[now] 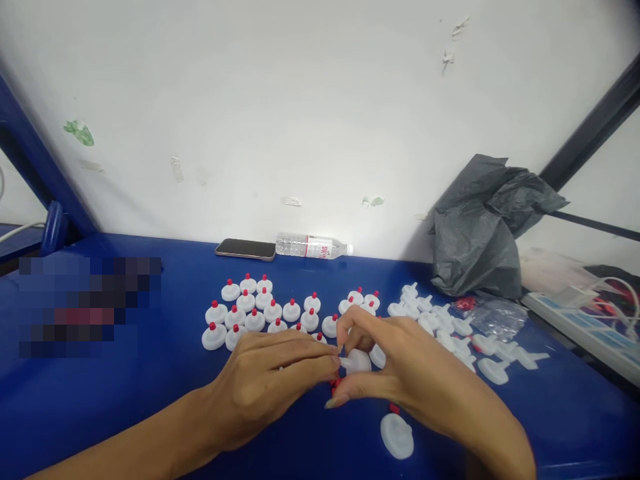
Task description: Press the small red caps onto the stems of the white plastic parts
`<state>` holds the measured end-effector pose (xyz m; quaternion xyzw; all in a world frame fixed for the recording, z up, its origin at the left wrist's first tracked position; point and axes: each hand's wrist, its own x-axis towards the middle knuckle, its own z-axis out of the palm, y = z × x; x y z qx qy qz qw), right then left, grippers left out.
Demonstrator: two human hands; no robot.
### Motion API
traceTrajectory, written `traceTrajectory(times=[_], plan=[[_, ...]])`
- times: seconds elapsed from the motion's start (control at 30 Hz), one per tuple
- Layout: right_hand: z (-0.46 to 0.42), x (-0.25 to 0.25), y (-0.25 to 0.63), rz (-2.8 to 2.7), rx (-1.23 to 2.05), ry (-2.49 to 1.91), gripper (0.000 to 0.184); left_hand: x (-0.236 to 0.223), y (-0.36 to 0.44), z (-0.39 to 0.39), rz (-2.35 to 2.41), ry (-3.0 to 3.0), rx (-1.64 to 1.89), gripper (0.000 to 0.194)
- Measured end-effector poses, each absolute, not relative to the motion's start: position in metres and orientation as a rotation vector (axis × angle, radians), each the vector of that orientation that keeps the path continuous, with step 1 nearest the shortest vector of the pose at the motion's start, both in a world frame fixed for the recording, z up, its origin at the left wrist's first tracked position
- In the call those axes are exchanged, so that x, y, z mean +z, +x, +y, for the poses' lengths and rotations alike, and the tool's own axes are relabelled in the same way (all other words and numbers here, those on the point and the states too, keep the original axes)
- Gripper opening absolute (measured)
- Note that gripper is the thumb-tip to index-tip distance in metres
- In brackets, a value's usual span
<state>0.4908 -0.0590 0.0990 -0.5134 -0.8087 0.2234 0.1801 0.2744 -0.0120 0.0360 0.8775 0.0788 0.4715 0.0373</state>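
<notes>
My right hand is closed around a white plastic nozzle cap, a round base with a thin spout pointing left. At the spout's tip, my left hand has its fingers pressed together. Whatever sits between those fingertips is hidden. Small red caps show just below the left fingertips, partly covered. Beyond the hands stand several white nozzle caps with red tips. One more red-tipped nozzle cap lies tilted near the front, below my right hand.
Uncapped white nozzle caps lie heaped at right on the blue table. A clear bag, a grey plastic bag and a power strip are farther right. A phone and water bottle lie along the wall.
</notes>
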Motion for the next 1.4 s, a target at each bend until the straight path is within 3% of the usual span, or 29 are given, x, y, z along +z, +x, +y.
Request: traceTrajectory(times=[0.37, 0.5, 0.87, 1.13, 1.4], plan=[[-0.063, 0.099, 0.5, -2.244, 0.525, -1.321, 0.045, 0.042, 0.273, -0.017, 0.28, 2.626, 1.511, 0.012], [-0.063, 0.1, 0.505, -2.234, 0.563, -1.391, 0.036, 0.04, 0.273, -0.015, 0.32, 2.599, 1.551, 0.014], [-0.07, 0.1, 0.51, -2.213, 0.813, -1.412, 0.032, 0.041, 0.271, -0.014, 0.422, 2.319, 1.292, 0.065], [-0.073, 0.101, 0.509, -2.268, 0.746, -1.44, 0.029, 0.042, 0.273, -0.016, 0.259, 2.348, 1.192, 0.056], [-0.077, 0.1, 0.508, -2.346, 0.631, -1.404, 0.029, 0.041, 0.273, -0.018, 0.168, 2.204, 1.163, 0.063]])
